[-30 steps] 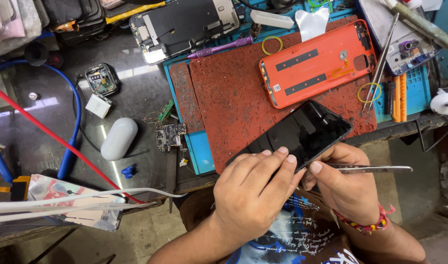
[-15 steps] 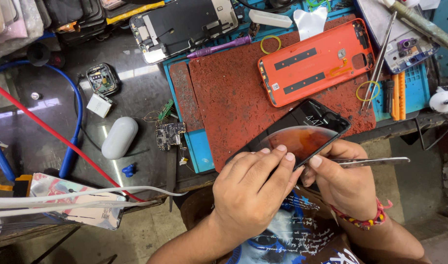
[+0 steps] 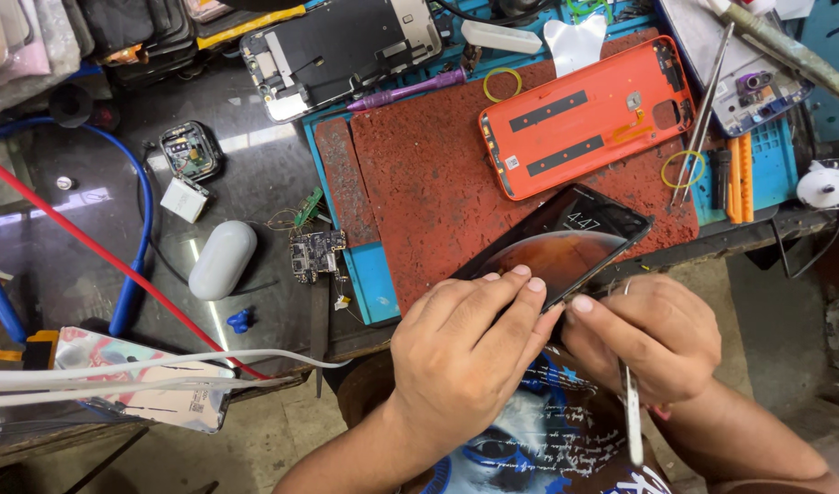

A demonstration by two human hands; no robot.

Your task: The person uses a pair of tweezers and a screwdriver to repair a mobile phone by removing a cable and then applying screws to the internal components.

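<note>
Phone (image 3: 566,242) gripped by left hand (image 3: 470,352); right hand (image 3: 653,334) holds tweezers (image 3: 633,412).

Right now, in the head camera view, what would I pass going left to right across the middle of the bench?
Blue cable → white oval case → small circuit board → red work mat → lit phone held by the left hand → yellow rubber band.
</note>
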